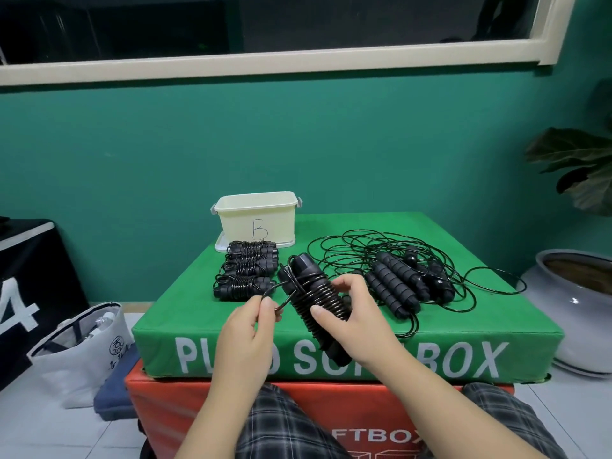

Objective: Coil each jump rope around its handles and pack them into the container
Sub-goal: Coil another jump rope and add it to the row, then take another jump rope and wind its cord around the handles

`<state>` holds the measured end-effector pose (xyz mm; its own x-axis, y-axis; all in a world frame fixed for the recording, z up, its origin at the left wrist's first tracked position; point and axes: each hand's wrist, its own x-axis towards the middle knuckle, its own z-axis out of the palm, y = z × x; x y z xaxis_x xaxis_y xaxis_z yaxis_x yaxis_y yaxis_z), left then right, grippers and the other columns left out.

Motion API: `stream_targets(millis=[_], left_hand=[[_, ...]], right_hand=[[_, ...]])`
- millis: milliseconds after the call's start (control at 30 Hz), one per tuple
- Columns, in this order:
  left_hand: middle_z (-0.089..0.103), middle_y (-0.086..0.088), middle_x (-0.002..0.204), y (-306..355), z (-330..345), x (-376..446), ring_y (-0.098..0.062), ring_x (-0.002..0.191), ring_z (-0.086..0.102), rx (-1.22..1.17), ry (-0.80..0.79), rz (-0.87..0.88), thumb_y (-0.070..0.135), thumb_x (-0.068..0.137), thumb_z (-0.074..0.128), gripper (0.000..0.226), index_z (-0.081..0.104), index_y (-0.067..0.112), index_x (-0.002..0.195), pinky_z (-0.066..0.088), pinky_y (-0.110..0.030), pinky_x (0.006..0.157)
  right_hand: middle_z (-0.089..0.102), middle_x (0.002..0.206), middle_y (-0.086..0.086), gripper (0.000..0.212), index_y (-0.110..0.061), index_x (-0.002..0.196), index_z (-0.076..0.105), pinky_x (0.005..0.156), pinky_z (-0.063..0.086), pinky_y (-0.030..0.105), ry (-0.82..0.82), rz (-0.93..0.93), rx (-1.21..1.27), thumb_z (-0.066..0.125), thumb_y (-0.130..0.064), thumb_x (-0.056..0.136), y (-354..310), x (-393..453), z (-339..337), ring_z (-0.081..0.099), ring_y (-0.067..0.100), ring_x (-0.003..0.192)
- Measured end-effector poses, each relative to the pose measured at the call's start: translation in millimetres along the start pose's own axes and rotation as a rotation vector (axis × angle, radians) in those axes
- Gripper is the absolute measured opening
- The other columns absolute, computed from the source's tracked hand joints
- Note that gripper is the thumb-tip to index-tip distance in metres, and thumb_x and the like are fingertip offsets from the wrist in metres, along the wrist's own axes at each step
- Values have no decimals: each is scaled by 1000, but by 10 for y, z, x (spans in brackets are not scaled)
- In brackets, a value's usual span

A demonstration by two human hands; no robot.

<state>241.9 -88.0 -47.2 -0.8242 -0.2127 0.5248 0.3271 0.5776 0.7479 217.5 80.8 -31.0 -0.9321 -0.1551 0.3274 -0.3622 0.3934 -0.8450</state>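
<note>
My right hand (351,313) grips a pair of black jump rope handles (314,293), wound with black cord and tilted up to the left over the green soft box (463,329). My left hand (251,326) pinches the loose end of that cord (276,294) just left of the handles. Three coiled jump ropes (246,271) lie in a row at the box's back left. A tangle of uncoiled ropes with foam handles (400,283) lies on the right. The cream container marked B (256,218) stands at the back, and nothing shows above its rim.
The green box sits on an orange soft box (231,415). A white tote bag (82,346) lies on the floor at left beside a black box (26,286). A pale ceramic pot (576,309) and a plant (583,164) stand at right. A green wall is behind.
</note>
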Motion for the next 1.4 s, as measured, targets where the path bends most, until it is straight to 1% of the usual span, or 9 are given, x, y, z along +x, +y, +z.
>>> stream_targets(millis=[67, 167, 267, 433, 600, 767, 1067, 1200, 1400], left_hand=[[67, -7, 85, 35, 14, 10, -17, 78, 64, -246, -32, -209, 37, 100, 39, 35, 62, 18, 83, 52, -41, 71], [65, -4, 102, 61, 65, 14, -27, 87, 68, -622, -69, -505, 34, 99, 39, 34, 60, 8, 97, 57, -34, 67], [65, -10, 107, -24, 94, 28, -31, 84, 71, -756, -26, -606, 32, 99, 41, 35, 60, 3, 102, 59, -31, 62], [61, -11, 114, -295, 47, 146, -33, 90, 68, -816, 90, -709, 29, 99, 43, 29, 60, 6, 106, 59, -28, 61], [43, -20, 140, -673, -3, 453, -30, 95, 64, -745, 160, -850, 26, 100, 42, 33, 51, 8, 127, 54, -36, 81], [42, -24, 141, -1038, -30, 834, -29, 91, 65, -634, 205, -977, 23, 100, 44, 33, 50, 5, 126, 55, -34, 73], [38, -20, 145, -1328, 148, 1025, -23, 104, 63, -522, 177, -1030, 13, 101, 40, 38, 45, 9, 138, 53, -31, 84], [40, -18, 143, -1380, 162, 940, -24, 114, 58, -508, 88, -927, 17, 99, 46, 49, 32, 2, 143, 42, -38, 106], [12, -8, 158, -1280, 387, 653, -24, 143, 23, -350, -79, -786, 24, 98, 48, 72, 3, 15, 152, 21, -43, 117]], right_hand=[[61, 96, -13, 32, -27, 104, 48, 64, 46, 10, -13, 6, 8, 72, -25, 83, 15, 20, -9, 60, -8, 71], [64, 99, -19, 26, -40, 96, 54, 84, 45, 16, 0, 8, 4, 73, -28, 82, 72, 60, 26, 60, -8, 90], [60, 107, -23, 29, -38, 110, 55, 90, 41, 13, -8, 20, -10, 69, -30, 86, 103, 83, 33, 56, -6, 100], [57, 121, -18, 37, -30, 126, 53, 89, 39, 16, -16, 83, -37, 64, -27, 91, 170, 99, -21, 56, 0, 108], [58, 121, -17, 31, -29, 123, 55, 82, 39, 11, -12, 104, -58, 61, -23, 93, 345, 174, -22, 57, -3, 105], [55, 121, -19, 28, -29, 123, 54, 79, 37, 10, -18, 133, -68, 55, -23, 96, 537, 259, -28, 49, -17, 98], [56, 123, -15, 27, -27, 122, 56, 80, 39, 16, 15, 182, -58, 55, -20, 96, 782, 378, -111, 50, -16, 98], [55, 123, -18, 27, -29, 123, 55, 82, 39, 19, 7, 217, -62, 53, -21, 97, 866, 362, -134, 49, -16, 99], [54, 123, -18, 26, -30, 122, 55, 85, 40, 22, -9, 234, -55, 52, -21, 97, 924, 380, -141, 51, -10, 102]])
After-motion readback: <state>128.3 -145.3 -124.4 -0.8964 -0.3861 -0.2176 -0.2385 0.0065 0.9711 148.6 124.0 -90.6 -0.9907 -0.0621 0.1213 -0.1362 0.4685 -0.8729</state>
